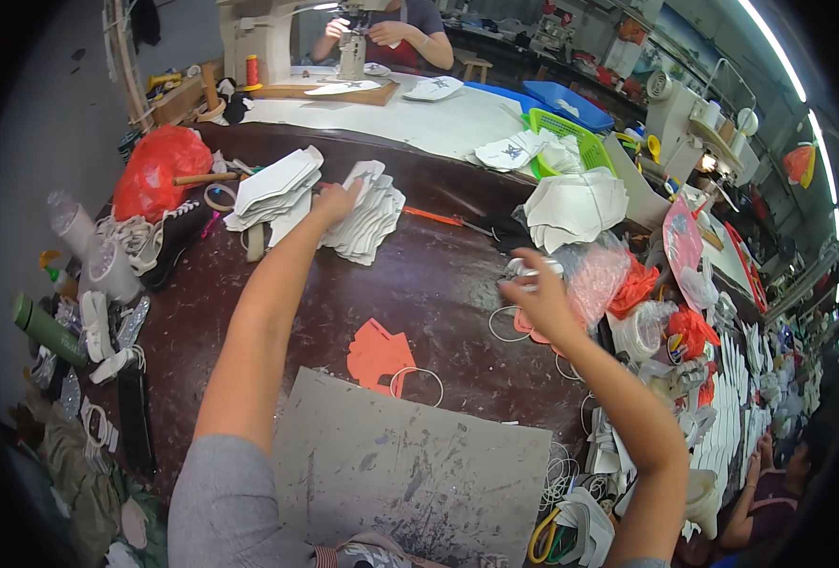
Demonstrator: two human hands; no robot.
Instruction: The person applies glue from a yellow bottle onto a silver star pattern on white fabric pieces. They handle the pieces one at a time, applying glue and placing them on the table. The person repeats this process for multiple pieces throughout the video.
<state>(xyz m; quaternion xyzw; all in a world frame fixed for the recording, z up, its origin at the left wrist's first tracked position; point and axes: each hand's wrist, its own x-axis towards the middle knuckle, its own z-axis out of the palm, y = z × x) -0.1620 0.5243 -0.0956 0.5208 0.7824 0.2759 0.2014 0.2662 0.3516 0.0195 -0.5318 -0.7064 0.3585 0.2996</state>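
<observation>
My left hand [336, 201] reaches far across the dark brown table [438, 275] and rests on a fanned stack of white cut pieces [367, 222]; its fingers lie on the top piece. A second white stack [273, 189] lies just left of it. My right hand [533, 289] hovers at the table's right side, its fingers pinched on a small silvery object [523, 273] that I cannot make out. An orange cut piece [379, 355] and a thin white ring [417, 383] lie between my arms.
A grey board [410, 473] lies at the near edge. A red plastic bag [159, 170], a bottle, a shoe and tape rolls crowd the left. White pieces [575, 204], a green basket [571, 137] and plastic bags sit right. Another person works a sewing machine [353, 43] at the back.
</observation>
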